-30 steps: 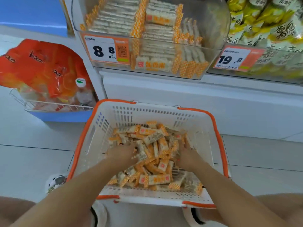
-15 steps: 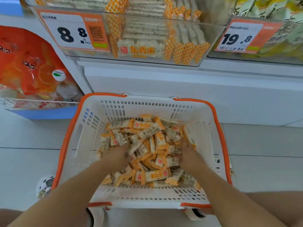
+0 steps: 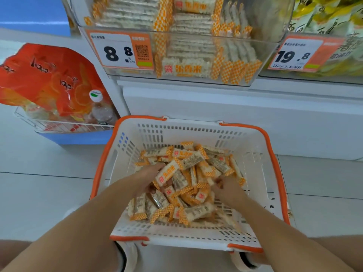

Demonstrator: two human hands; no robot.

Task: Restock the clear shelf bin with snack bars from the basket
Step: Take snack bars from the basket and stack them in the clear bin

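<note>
A white basket with an orange rim (image 3: 253,160) sits on the floor in front of me, holding a loose heap of several snack bars (image 3: 198,165) in orange-checked wrappers. My left hand (image 3: 149,178) is deep in the pile and grips a handful of bars, one lying across its fingers. My right hand (image 3: 225,186) is dug into the heap's right side, fingers curled among the bars. The clear shelf bin (image 3: 261,55) above holds stacked rows of the same bars behind an 8.8 price tag (image 3: 119,51).
A second clear bin with yellow packets and a 19.8 tag (image 3: 294,54) stands at the upper right. Orange snack bags in a wire rack (image 3: 49,83) are at the left. White shelf base (image 3: 216,107) rises behind the basket. My knees and shoes flank the basket's near side.
The view tilted up and closer to the shelf bin. Both hands have gathered bars, and the left one has lifted a bunch slightly out of the heap.
</note>
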